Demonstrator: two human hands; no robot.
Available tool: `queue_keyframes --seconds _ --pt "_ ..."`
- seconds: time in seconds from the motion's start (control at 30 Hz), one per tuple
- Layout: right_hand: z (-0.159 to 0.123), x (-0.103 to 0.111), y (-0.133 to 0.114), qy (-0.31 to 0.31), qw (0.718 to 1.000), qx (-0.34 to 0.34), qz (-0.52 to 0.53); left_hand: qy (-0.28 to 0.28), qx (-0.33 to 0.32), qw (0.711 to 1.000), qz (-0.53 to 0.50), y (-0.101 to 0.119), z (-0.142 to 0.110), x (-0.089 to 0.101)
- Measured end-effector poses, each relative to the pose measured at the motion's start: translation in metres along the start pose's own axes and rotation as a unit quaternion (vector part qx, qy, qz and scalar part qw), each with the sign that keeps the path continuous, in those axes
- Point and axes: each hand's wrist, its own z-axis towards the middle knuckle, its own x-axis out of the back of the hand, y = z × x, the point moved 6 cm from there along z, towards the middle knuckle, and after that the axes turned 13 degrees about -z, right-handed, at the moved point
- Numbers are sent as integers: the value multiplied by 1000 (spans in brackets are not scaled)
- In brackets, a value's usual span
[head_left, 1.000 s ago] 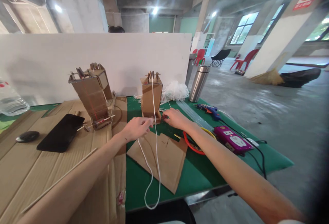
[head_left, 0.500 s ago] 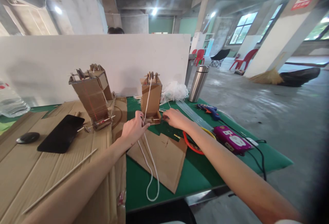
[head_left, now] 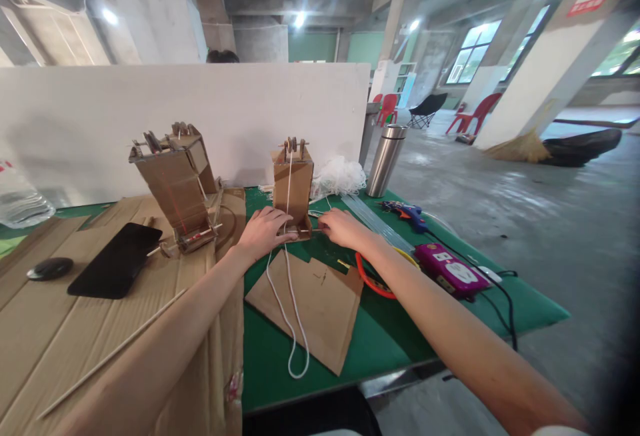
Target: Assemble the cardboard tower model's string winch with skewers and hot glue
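Already the white string [head_left: 289,183] is running up the front of the small cardboard tower [head_left: 293,186] and over the wheels at its top, so the threading looks done. At the tower's foot, the left hand [head_left: 263,230] is curling its fingers round the string, pinching it against the base, while the right hand [head_left: 340,228] is reaching in from the other side, fingertips pressed to a thin skewer there; its exact grip I cannot tell. Slack string is trailing from the tower across the loose cardboard sheet [head_left: 310,303] in front of it, so I judge that tightening or fastening at the base is what remains.
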Motion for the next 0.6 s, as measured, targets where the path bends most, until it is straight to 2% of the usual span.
queue_keyframes --seconds 0.13,0.37,0.6 --pt "0 -1 1 -4 1000 3 6 -29 18 999 -27 -1 2 -7" --pt "1 -4 4 1 1000 3 0 -57 16 998 -26 1 -2 -2" --pt "1 -2 3 6 1000 -1 4 -97 18 995 18 4 1 -8"
